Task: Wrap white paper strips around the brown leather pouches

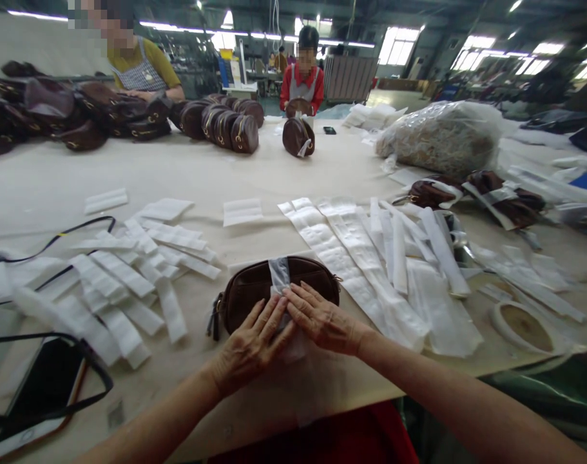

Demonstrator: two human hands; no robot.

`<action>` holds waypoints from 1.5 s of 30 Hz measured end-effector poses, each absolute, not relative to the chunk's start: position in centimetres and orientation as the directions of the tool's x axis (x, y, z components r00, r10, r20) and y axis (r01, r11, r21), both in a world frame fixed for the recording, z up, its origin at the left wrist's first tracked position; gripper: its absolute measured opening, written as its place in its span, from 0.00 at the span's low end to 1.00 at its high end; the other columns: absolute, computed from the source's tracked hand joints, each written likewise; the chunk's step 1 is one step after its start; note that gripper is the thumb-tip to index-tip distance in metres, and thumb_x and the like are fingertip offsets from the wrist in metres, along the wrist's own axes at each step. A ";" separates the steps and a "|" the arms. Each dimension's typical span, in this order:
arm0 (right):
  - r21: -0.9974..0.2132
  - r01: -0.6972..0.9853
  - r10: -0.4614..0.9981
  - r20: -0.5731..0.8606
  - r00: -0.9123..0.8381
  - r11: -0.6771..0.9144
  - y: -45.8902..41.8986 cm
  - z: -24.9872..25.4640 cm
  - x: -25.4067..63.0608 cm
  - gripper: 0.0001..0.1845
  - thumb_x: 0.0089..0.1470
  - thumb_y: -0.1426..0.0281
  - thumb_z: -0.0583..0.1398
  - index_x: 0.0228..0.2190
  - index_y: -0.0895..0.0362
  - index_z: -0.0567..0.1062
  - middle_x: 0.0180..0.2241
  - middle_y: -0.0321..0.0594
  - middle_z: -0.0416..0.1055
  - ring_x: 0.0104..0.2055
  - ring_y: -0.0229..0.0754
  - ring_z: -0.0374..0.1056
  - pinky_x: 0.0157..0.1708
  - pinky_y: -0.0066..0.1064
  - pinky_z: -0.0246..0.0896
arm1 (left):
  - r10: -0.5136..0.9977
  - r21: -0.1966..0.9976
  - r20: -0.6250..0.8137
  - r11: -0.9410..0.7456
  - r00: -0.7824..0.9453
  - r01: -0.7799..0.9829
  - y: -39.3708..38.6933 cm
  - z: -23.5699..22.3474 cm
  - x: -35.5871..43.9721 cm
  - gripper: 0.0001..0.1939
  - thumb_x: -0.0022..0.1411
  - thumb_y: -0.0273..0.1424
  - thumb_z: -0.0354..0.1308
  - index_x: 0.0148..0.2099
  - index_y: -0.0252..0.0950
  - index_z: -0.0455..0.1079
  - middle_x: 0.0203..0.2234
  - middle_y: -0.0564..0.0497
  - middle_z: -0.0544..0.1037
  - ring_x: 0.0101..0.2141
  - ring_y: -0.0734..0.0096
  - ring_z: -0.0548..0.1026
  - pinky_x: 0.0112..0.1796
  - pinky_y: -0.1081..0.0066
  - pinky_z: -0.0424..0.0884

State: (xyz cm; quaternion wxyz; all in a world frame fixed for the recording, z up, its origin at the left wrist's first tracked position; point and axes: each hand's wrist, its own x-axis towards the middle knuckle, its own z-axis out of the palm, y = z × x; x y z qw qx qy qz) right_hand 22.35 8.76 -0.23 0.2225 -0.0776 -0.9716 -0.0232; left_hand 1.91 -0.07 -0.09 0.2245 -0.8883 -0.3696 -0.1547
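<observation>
Left grip | right grip | both uncurled, flat on brown bag and strip

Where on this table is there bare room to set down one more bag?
The widest bare patch of tabletop lies between the brown zip bags at the back and the left heap of white strips. A narrow gap separates that heap from the zip pouch. Crowded: the right side, with more strips and a plastic sack.

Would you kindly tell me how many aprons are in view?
2: a checked apron at the upper left and a grey apron at back centre; others may be hidden.
</observation>
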 end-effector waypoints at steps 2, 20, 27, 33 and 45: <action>-0.026 0.151 0.147 0.455 -0.879 0.988 8.8 0.0 22.4 0.22 0.56 0.83 0.47 0.52 0.73 0.63 0.55 0.63 0.62 0.66 0.56 0.43 0.58 0.54 0.54 | 0.566 -0.267 0.455 -0.650 0.688 0.712 -0.1 0.1 1.7 0.23 0.65 0.25 0.48 0.62 0.31 0.56 0.61 0.31 0.56 0.60 0.44 0.56 0.53 0.51 0.66; -0.267 -0.011 0.167 0.633 -0.756 0.964 9.0 -0.4 22.8 0.25 0.55 0.82 0.49 0.55 0.64 0.58 0.50 0.55 0.67 0.61 0.46 0.55 0.56 0.45 0.62 | 0.567 0.085 0.659 -0.709 0.494 0.700 0.0 0.9 2.1 0.15 0.65 0.21 0.47 0.52 0.32 0.67 0.44 0.44 0.76 0.53 0.65 0.69 0.51 0.65 0.71; -0.237 0.017 0.163 0.612 -0.774 0.971 8.9 -0.3 22.9 0.20 0.54 0.82 0.51 0.49 0.64 0.64 0.50 0.55 0.68 0.62 0.46 0.54 0.57 0.43 0.61 | 0.554 0.005 0.648 -0.689 0.523 0.724 -0.3 0.4 2.2 0.15 0.66 0.22 0.46 0.51 0.31 0.68 0.43 0.44 0.77 0.53 0.65 0.69 0.50 0.66 0.71; -0.164 0.035 0.128 0.604 -0.787 0.986 8.7 -0.6 23.0 0.16 0.58 0.81 0.50 0.48 0.65 0.66 0.50 0.54 0.69 0.64 0.45 0.51 0.57 0.41 0.60 | 0.478 -0.178 0.608 -0.696 0.634 0.696 -0.3 0.1 2.4 0.13 0.66 0.21 0.46 0.49 0.26 0.68 0.43 0.41 0.76 0.51 0.59 0.70 0.50 0.62 0.70; -0.066 0.151 0.162 0.574 -0.803 0.986 7.5 -0.9 24.3 0.17 0.58 0.78 0.51 0.48 0.60 0.69 0.50 0.47 0.71 0.58 0.42 0.61 0.59 0.43 0.56 | 0.452 -0.278 0.571 -0.679 0.686 0.679 -0.3 -0.5 2.3 0.15 0.65 0.20 0.44 0.49 0.27 0.68 0.45 0.42 0.75 0.51 0.58 0.70 0.50 0.61 0.69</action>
